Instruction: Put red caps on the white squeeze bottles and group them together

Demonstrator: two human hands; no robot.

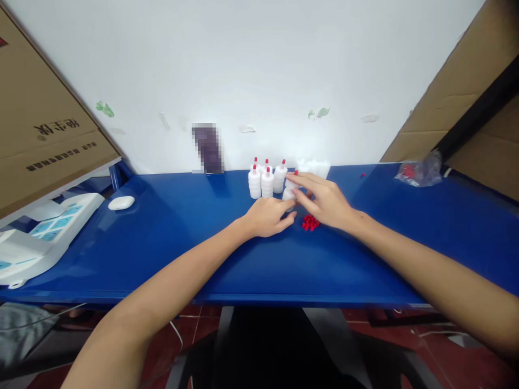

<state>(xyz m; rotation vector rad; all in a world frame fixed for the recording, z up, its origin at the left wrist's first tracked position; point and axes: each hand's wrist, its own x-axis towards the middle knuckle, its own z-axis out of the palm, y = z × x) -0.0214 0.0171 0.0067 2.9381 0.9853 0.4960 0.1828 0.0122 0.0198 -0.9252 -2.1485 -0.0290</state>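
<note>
A small white squeeze bottle [288, 194] with a red tip stands upright between my two hands. My left hand [266, 216] is closed around its lower part from the left. From the right, my right hand [326, 200] has its thumb and fingers at the bottle's upper part, close to the red tip; the fingers partly hide it. Several white bottles with red tips [266, 183] stand grouped just left of it. Behind my right hand are more white bottles [323, 169], their tops blurred by glare. A small pile of red caps [311, 222] lies on the table below my right hand.
The blue table [170, 243] meets a white wall. At the right lie a clear plastic bag [421, 172] holding red pieces and one loose red cap [363, 175]. Leftward are a white rounded object [121, 203], a white device [52, 229] and a cardboard box [48, 108].
</note>
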